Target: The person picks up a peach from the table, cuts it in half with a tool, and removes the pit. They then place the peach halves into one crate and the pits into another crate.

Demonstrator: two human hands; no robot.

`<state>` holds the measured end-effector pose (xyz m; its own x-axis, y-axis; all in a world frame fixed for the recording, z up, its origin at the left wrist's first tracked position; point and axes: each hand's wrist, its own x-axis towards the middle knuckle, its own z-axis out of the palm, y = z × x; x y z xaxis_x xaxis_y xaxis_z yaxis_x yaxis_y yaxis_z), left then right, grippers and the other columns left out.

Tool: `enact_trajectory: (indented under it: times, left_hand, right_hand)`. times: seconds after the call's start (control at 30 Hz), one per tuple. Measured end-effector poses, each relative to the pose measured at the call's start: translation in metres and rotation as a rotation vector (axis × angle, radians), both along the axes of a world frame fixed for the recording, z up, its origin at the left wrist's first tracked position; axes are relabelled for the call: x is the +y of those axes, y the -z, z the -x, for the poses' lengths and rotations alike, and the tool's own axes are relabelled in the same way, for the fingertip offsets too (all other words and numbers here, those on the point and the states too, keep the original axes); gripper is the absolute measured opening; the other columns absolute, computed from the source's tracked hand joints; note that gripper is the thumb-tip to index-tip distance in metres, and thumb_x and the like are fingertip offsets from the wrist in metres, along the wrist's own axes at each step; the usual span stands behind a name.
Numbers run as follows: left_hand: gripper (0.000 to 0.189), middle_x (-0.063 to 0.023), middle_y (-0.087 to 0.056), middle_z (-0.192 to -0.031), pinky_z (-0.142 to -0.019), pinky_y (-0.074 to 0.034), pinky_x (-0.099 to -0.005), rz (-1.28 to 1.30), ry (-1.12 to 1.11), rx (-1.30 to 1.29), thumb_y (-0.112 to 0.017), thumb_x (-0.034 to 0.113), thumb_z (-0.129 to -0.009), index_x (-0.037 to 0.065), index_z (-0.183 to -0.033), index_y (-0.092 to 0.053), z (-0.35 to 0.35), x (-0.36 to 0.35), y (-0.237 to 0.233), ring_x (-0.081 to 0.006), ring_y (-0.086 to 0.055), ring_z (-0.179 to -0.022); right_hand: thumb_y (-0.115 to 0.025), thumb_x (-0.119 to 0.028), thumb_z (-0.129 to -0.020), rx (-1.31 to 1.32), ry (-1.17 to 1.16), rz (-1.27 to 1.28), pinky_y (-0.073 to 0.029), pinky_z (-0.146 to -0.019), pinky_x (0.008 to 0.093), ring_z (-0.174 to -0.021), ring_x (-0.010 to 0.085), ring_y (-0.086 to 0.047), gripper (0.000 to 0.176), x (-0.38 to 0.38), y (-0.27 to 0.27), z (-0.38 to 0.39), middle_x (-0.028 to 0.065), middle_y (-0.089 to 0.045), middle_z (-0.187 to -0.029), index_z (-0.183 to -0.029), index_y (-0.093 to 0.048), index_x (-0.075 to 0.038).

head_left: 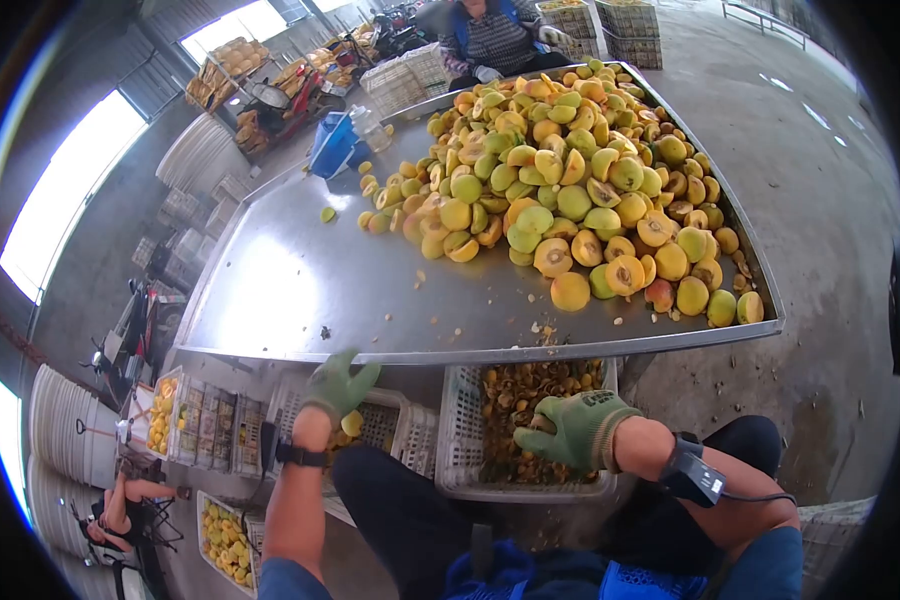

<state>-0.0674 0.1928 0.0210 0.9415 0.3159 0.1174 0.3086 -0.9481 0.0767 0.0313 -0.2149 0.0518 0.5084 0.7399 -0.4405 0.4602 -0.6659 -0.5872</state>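
Observation:
My left hand, in a green glove, is at the table's near edge with its fingers apart and nothing visible in them. Below it stands a pale plastic crate with yellow fruit halves inside. My right hand, also gloved in green, is over a second crate of brown pits and scraps. Its fingers are curled toward the thumb; whatever they may hold is hidden. On the metal table lies a big heap of halved and whole yellow-green peaches.
A blue container and a clear plastic jug stand at the table's left side. Across the table sits a person in gloves; another person sits at lower left. Crates of fruit stand on the floor at left.

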Motion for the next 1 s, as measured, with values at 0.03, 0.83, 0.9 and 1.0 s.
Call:
enact_trajectory:
  times: [0.03, 0.83, 0.9, 1.0]
  left_hand:
    - [0.059, -0.0241, -0.069, -0.12, -0.097, -0.051, -0.0419, 0.237, 0.034, -0.08, -0.063, 0.045, -0.094, -0.003, -0.128, -0.063, -0.03, -0.019, -0.01, -0.0387, -0.066, -0.113]
    - [0.105, -0.0243, -0.051, -0.138, -0.102, -0.051, -0.0391, 0.703, 0.655, -0.279, -0.082, 0.021, -0.084, 0.0, -0.16, -0.012, -0.11, -0.158, 0.005, -0.028, -0.058, -0.123]
    - [0.106, -0.0235, -0.05, -0.14, -0.104, -0.05, -0.0396, 0.801, 0.763, -0.307, -0.083, 0.018, -0.084, 0.0, -0.16, -0.012, -0.096, -0.174, -0.001, -0.027, -0.057, -0.123]
    - [0.09, -0.0208, -0.047, -0.143, -0.105, -0.049, -0.04, 1.122, 0.647, -0.305, -0.07, 0.03, -0.097, 0.003, -0.16, -0.013, -0.081, -0.198, -0.003, -0.0267, -0.058, -0.123]
  right_hand:
    - [-0.047, -0.051, -0.099, 0.008, -0.02, -0.007, -0.05, -0.095, 0.0489, -0.109, 0.0395, -0.067, 0.054, -0.002, -0.005, -0.002, 0.0205, -0.072, -0.111, -0.12, -0.066, -0.004]
    - [-0.068, -0.034, -0.092, 0.003, 0.582, -0.647, -0.052, -0.076, 0.0406, -0.08, 0.0309, -0.068, 0.035, 0.01, 0.016, -0.046, 0.0167, -0.07, -0.088, -0.101, -0.062, -0.001]
    - [-0.072, -0.034, -0.092, 0.099, 0.59, -0.748, -0.052, -0.071, 0.0359, -0.076, 0.0192, -0.065, 0.039, 0.022, 0.041, -0.055, 0.0116, -0.069, -0.085, -0.104, -0.063, 0.002]
    - [-0.071, -0.035, -0.094, 0.481, 0.562, -0.832, -0.051, -0.066, 0.0317, -0.072, 0.0144, -0.061, 0.04, 0.024, 0.023, -0.05, 0.0078, -0.066, -0.081, -0.101, -0.063, 0.003]
